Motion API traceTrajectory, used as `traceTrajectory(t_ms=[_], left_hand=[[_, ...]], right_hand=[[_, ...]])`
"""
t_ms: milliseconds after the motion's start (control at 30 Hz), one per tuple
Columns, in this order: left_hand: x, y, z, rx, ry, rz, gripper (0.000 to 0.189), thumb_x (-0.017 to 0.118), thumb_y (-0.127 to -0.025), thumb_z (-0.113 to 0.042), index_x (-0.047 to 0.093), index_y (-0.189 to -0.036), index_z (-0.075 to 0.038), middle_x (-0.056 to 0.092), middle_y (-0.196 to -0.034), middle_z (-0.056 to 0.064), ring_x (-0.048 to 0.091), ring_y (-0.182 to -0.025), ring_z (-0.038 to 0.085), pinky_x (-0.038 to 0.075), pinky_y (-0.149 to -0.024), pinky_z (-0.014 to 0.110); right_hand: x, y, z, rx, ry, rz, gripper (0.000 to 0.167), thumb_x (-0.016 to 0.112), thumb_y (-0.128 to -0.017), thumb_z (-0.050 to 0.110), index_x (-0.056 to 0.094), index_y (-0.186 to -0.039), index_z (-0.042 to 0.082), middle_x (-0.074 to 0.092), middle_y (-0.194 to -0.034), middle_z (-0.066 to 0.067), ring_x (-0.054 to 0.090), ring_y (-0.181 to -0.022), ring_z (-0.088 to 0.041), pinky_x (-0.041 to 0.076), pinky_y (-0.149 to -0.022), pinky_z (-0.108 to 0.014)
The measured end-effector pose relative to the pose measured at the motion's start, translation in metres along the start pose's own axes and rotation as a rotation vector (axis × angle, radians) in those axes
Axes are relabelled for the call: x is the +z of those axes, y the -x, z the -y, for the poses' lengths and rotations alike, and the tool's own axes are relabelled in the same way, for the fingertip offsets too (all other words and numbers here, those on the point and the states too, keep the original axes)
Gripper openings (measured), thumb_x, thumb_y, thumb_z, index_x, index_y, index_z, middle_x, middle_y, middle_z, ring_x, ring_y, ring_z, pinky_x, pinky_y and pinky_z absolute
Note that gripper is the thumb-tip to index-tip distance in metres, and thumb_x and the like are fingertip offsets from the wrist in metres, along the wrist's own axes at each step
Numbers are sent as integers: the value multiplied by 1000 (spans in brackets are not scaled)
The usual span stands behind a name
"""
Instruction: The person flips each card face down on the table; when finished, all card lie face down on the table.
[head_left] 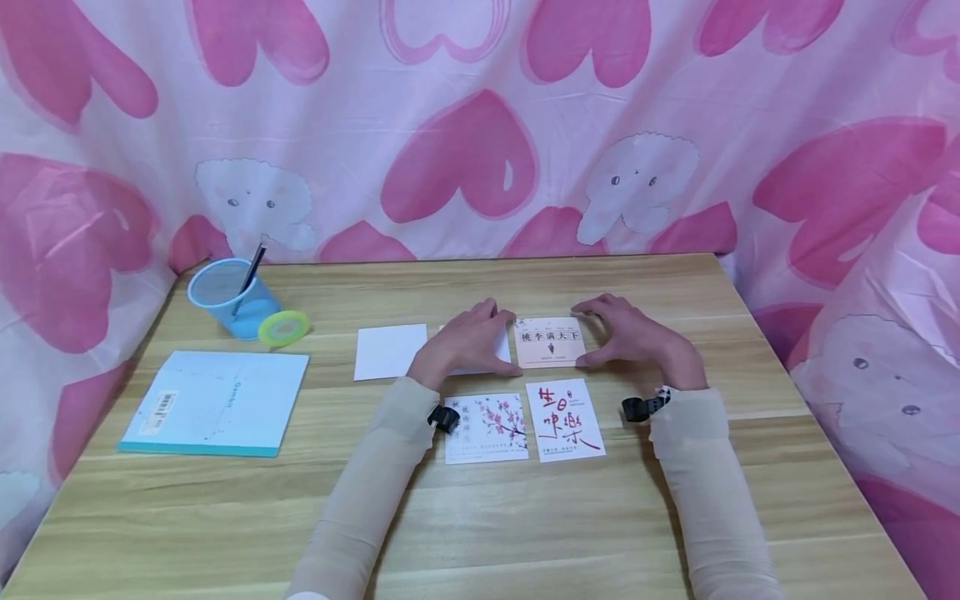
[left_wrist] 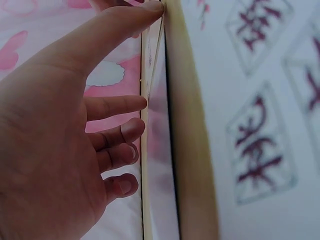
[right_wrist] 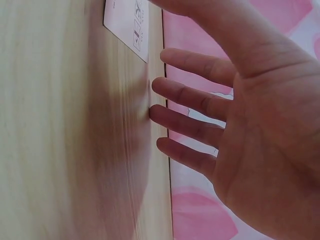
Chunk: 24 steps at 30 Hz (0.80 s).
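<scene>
A pale pink card with dark printed characters lies flat on the table between my hands. On its left side is my left hand, thumb and index finger spread along the card's edge. My right hand frames the opposite edge the same way. In the left wrist view the left hand's fingers are loosely extended; the right wrist view shows the right hand's fingers fairly straight. Partly under the left hand lies a white card. Nearer me are a blossom card and a card with red characters.
Another blank white card lies left of my left hand. Farther left are a light blue notebook, a blue cup holding a dark pen, and a green tape roll. A pink heart-print curtain borders the wooden table.
</scene>
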<state>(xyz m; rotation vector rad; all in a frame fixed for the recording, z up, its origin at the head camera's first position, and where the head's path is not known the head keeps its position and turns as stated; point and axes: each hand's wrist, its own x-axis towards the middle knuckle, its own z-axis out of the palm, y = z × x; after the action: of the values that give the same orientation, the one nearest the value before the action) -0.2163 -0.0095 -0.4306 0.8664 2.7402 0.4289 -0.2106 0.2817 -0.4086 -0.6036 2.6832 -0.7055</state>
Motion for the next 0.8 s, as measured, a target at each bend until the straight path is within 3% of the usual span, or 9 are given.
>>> traceTrajectory(t_ms=[200, 800], left_hand=[[2, -1, -1, 7, -4, -12, 94, 74, -71, -68, 46, -144, -15, 39, -107, -1, 41, -90, 16, 39, -76, 29], [2, -4, -8, 12, -11, -21, 91, 75, -70, -67, 50, -136, -9, 43, -113, -1, 44, -91, 15, 42, -81, 29]], right_hand=[[3, -2, -1, 11, 29, 9, 91, 90, -68, 41, 48, -142, 10, 41, -140, -18, 35, -127, -36, 27, -104, -59], [6, -3, -2, 18, 83, -4, 86, 90, -68, 35, 51, -140, 9, 41, -138, -17, 34, -122, -37, 29, -101, -59]])
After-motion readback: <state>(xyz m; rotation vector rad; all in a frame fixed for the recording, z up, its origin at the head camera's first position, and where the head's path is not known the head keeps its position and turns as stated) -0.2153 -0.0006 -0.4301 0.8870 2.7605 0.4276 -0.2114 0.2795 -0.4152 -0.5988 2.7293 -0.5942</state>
